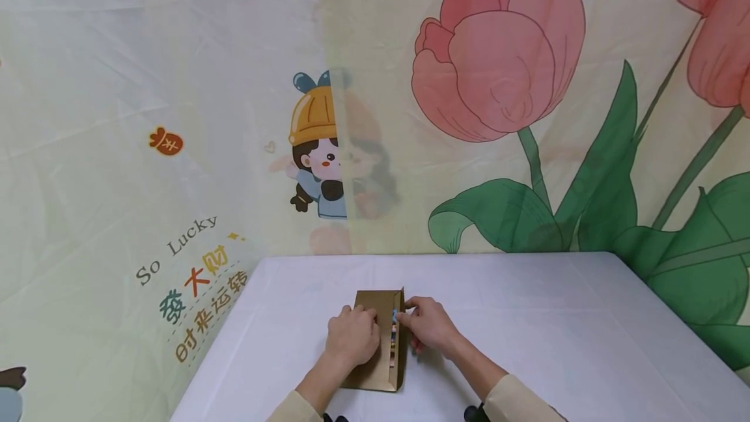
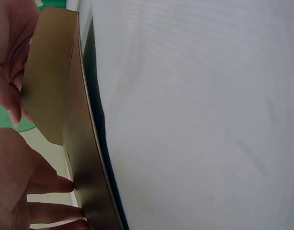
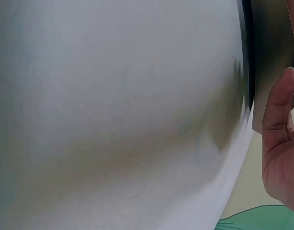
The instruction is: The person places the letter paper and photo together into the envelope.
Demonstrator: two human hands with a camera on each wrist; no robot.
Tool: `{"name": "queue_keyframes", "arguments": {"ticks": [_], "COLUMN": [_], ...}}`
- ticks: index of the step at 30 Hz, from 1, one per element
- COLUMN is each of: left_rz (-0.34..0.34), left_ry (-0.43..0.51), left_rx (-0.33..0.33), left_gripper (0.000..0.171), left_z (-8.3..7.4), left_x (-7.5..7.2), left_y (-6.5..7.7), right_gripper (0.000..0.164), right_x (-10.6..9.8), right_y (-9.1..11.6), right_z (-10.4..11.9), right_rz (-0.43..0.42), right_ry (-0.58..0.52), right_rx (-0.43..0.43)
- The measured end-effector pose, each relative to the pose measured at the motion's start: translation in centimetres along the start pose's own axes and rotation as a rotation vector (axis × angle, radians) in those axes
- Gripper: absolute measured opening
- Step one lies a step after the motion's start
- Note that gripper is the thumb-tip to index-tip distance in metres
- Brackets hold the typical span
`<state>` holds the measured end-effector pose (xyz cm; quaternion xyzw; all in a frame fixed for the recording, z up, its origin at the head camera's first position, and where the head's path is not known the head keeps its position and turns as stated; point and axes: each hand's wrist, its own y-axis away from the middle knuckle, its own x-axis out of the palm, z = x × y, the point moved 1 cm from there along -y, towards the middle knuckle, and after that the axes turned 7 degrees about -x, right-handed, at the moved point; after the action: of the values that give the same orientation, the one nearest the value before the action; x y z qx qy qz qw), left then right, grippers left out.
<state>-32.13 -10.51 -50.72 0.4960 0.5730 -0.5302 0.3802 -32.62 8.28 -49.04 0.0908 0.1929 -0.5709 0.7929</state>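
Observation:
A flat gold-brown cardboard box (image 1: 369, 370) lies on the white table, its long side towards my right hand opened up. Along that side shows a narrow row of small multicoloured pieces (image 1: 392, 337), too small to make out. My left hand (image 1: 351, 337) rests on top of the box; in the left wrist view its extended fingertips touch the box's edge. At the opened side, my right hand (image 1: 432, 323) pinches the raised edge of the box near its far end. The right wrist view shows the thumb (image 3: 281, 100) against the box wall (image 3: 271, 52). A tapered flap (image 2: 51, 72) stands out in the left wrist view.
The white-covered table (image 1: 527, 318) extends around the box on both sides. Behind it hangs a printed cloth (image 1: 381, 213) with tulips, a cartoon child and lettering. Dark round objects (image 1: 473, 413) show at the near edge between the forearms.

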Motion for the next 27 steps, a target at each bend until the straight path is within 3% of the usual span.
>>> {"name": "queue_keyframes", "arguments": {"ticks": [7, 13, 16, 22, 27], "left_rz": [0.019, 0.021, 0.016, 0.021, 0.023], "left_ry": [0.077, 0.148, 0.164, 0.193, 0.210], "left_rx": [-0.024, -0.024, -0.014, -0.016, -0.015], "left_gripper": [0.013, 0.019, 0.020, 0.025, 0.023], "left_z": [1.1, 1.8, 2.0, 2.5, 2.7], "left_x": [-0.5, -0.8, -0.9, -0.7, -0.6], "left_y": [-0.3, -0.3, -0.2, -0.3, -0.2], "right_gripper": [0.041, 0.048, 0.049, 0.060, 0.067], "right_x": [0.3, 0.7, 1.1, 2.2, 2.8], "right_y": [0.0, -0.1, -0.2, -0.1, -0.1], "right_z": [0.2, 0.2, 0.1, -0.1, 0.1], "right_rz": [0.003, 0.033, 0.016, -0.070, -0.109], "right_ry": [-0.090, -0.032, 0.058, 0.382, 0.519], "right_rx": [-0.030, -0.079, -0.098, -0.159, -0.196]}}
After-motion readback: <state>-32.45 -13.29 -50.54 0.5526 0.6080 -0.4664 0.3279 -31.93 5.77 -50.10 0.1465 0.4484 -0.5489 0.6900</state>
